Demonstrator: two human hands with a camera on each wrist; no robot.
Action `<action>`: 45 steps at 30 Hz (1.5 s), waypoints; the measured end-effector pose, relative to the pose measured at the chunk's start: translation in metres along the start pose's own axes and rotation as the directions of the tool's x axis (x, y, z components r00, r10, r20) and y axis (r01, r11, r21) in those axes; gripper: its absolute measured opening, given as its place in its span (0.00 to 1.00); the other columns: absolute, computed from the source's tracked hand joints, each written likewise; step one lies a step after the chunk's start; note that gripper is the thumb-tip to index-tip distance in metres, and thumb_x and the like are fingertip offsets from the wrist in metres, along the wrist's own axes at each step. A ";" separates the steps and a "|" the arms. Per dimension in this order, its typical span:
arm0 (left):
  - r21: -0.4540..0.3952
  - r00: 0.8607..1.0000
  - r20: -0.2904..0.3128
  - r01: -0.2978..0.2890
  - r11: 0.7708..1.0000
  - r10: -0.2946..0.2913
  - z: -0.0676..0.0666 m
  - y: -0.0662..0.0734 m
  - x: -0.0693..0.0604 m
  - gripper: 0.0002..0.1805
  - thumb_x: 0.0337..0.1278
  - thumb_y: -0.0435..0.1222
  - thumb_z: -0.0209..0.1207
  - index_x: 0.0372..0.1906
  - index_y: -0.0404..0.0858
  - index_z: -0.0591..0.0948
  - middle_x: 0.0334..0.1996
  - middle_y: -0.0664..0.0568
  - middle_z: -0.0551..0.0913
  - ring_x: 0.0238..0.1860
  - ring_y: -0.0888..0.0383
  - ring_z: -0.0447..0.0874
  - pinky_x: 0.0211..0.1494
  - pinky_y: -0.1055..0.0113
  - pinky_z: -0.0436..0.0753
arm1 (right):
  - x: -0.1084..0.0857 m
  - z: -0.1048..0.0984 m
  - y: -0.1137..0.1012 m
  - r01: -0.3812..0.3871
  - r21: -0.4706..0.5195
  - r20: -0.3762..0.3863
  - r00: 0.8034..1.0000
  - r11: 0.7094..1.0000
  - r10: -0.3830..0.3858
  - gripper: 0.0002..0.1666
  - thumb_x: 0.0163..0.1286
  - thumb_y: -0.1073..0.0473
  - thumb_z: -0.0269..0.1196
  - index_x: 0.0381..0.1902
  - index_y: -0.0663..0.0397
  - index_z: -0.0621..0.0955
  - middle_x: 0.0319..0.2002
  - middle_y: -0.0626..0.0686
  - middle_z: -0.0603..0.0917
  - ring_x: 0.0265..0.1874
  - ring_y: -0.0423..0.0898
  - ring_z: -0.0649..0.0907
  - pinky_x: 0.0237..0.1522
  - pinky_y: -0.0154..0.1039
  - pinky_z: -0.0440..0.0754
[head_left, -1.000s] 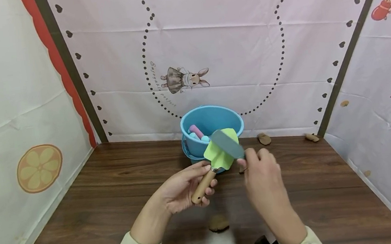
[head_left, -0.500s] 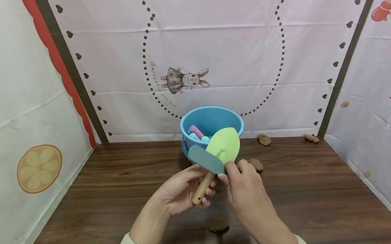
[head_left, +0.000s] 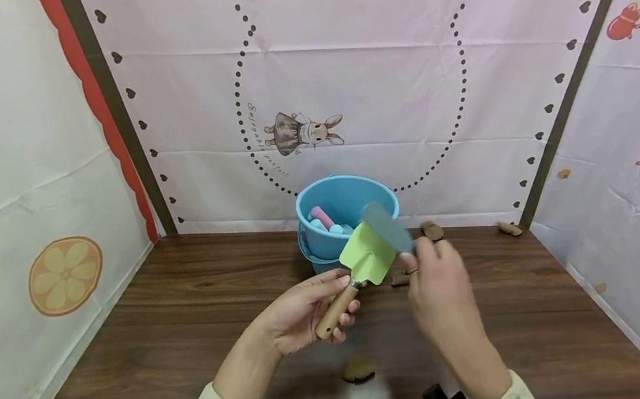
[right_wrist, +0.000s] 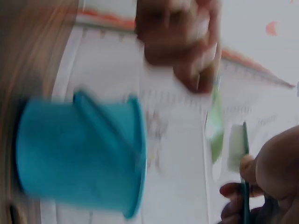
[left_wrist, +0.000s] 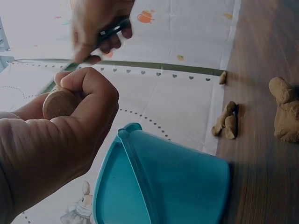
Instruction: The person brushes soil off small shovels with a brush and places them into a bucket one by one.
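My left hand (head_left: 303, 315) grips a small trowel with a wooden handle (head_left: 336, 313) and a lime-green blade (head_left: 364, 256) that points up and away. A brush with a flat grey-green back (head_left: 383, 222) is held by my right hand (head_left: 444, 297), blurred in motion. In the head view the brush overlaps the blade's upper right edge. Pale bristles (right_wrist: 236, 144) face the blade (right_wrist: 215, 128) in the right wrist view, where a narrow gap shows between them. The left wrist view shows the handle's round butt (left_wrist: 60, 103) inside my curled left fingers.
Behind the trowel stands a blue bucket (head_left: 315, 242) with pink and light-blue pieces (head_left: 322, 217) inside. Brown clay-like lumps lie on the wooden table: one near me (head_left: 358, 370), others farther back (head_left: 432, 231) and right (head_left: 510, 229). Printed cloth walls (head_left: 208, 192) enclose the back and sides.
My right hand swept the brush left and down across the trowel, then back up and right. The trowel's blade turned and tilted during this, while my left hand stayed nearly in place.
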State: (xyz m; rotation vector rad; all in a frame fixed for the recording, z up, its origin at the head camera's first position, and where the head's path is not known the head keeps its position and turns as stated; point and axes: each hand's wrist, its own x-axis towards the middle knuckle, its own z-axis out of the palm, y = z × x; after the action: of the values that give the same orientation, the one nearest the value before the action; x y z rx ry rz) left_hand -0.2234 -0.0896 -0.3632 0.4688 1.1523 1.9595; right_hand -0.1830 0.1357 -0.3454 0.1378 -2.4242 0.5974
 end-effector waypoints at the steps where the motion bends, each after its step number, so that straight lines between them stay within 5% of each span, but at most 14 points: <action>1: -0.004 1.000 0.002 -0.002 1.000 0.002 0.000 0.000 0.000 0.15 0.80 0.44 0.48 0.61 0.42 0.70 0.36 0.51 0.79 0.30 0.62 0.79 0.34 0.70 0.80 | -0.003 0.002 -0.005 0.044 0.007 0.014 0.999 0.999 -0.044 0.15 0.78 0.52 0.57 0.41 0.61 0.76 0.29 0.56 0.69 0.27 0.53 0.71 0.28 0.46 0.73; 4: -0.012 1.000 0.001 -0.018 1.000 0.018 0.000 0.001 -0.002 0.15 0.81 0.43 0.46 0.62 0.43 0.69 0.36 0.51 0.79 0.30 0.62 0.79 0.33 0.70 0.80 | -0.012 0.009 -0.020 0.161 0.021 0.057 0.985 0.987 -0.162 0.13 0.76 0.53 0.59 0.40 0.59 0.76 0.27 0.52 0.66 0.25 0.46 0.67 0.26 0.39 0.70; 7: -0.007 1.000 -0.009 -0.022 1.000 0.022 0.000 0.001 -0.002 0.15 0.81 0.43 0.46 0.63 0.43 0.69 0.36 0.51 0.79 0.29 0.62 0.79 0.33 0.70 0.80 | -0.014 0.011 -0.024 0.194 -0.005 0.062 0.979 0.981 -0.193 0.13 0.74 0.53 0.61 0.38 0.57 0.76 0.25 0.51 0.64 0.23 0.45 0.65 0.24 0.37 0.67; 14: 0.033 1.000 -0.015 -0.010 0.999 0.010 0.000 0.002 -0.001 0.14 0.81 0.42 0.46 0.61 0.42 0.70 0.35 0.51 0.79 0.29 0.62 0.78 0.32 0.70 0.79 | 0.002 0.000 0.002 0.008 -0.049 -0.007 1.000 0.999 -0.008 0.16 0.77 0.51 0.58 0.42 0.61 0.76 0.29 0.58 0.69 0.27 0.58 0.73 0.27 0.52 0.73; 18: 0.020 1.000 -0.014 -0.016 1.000 0.017 0.000 0.001 -0.001 0.14 0.80 0.43 0.47 0.60 0.42 0.70 0.35 0.51 0.79 0.29 0.62 0.78 0.33 0.70 0.79 | 0.007 -0.009 0.014 -0.082 -0.054 -0.013 0.997 0.995 0.081 0.17 0.79 0.51 0.55 0.45 0.62 0.75 0.30 0.60 0.69 0.28 0.58 0.72 0.28 0.52 0.73; 28: -0.007 0.999 -0.027 -0.043 0.999 0.042 0.000 0.005 -0.002 0.16 0.81 0.43 0.46 0.63 0.42 0.67 0.36 0.51 0.78 0.29 0.62 0.78 0.33 0.70 0.80 | -0.007 0.000 -0.017 0.176 0.016 0.083 0.981 0.984 -0.177 0.13 0.75 0.53 0.60 0.38 0.58 0.76 0.26 0.52 0.67 0.24 0.47 0.68 0.25 0.41 0.70; 33: 0.032 0.999 -0.039 -0.033 0.999 0.035 0.001 0.005 -0.002 0.13 0.80 0.42 0.48 0.58 0.42 0.69 0.35 0.50 0.78 0.28 0.62 0.77 0.31 0.71 0.79 | 0.002 -0.004 -0.001 0.033 -0.019 -0.009 0.999 0.999 -0.034 0.15 0.76 0.53 0.59 0.41 0.61 0.75 0.27 0.57 0.69 0.25 0.55 0.72 0.26 0.49 0.74; 38: 0.034 0.999 -0.049 -0.020 0.999 0.021 0.000 0.003 -0.002 0.13 0.80 0.42 0.48 0.58 0.42 0.69 0.35 0.51 0.78 0.29 0.62 0.78 0.32 0.71 0.79 | 0.008 -0.012 0.013 -0.099 -0.030 -0.018 0.995 0.995 0.098 0.16 0.79 0.53 0.55 0.47 0.63 0.75 0.30 0.59 0.68 0.27 0.55 0.70 0.28 0.50 0.73; 45: 0.008 0.997 -0.068 -0.024 1.000 0.025 -0.003 0.003 -0.002 0.16 0.81 0.43 0.46 0.64 0.42 0.68 0.36 0.50 0.77 0.29 0.61 0.77 0.32 0.70 0.78 | -0.009 -0.001 -0.016 0.137 -0.010 0.059 0.989 0.991 -0.136 0.15 0.75 0.52 0.60 0.39 0.60 0.76 0.26 0.53 0.68 0.24 0.49 0.70 0.26 0.43 0.73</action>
State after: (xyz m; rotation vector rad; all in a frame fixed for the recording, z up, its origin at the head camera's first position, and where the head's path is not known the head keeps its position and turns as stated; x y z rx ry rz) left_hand -0.2254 -0.0931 -0.3621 0.4248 1.2017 2.0063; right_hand -0.1721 0.1216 -0.3440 0.3165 -2.4504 0.5216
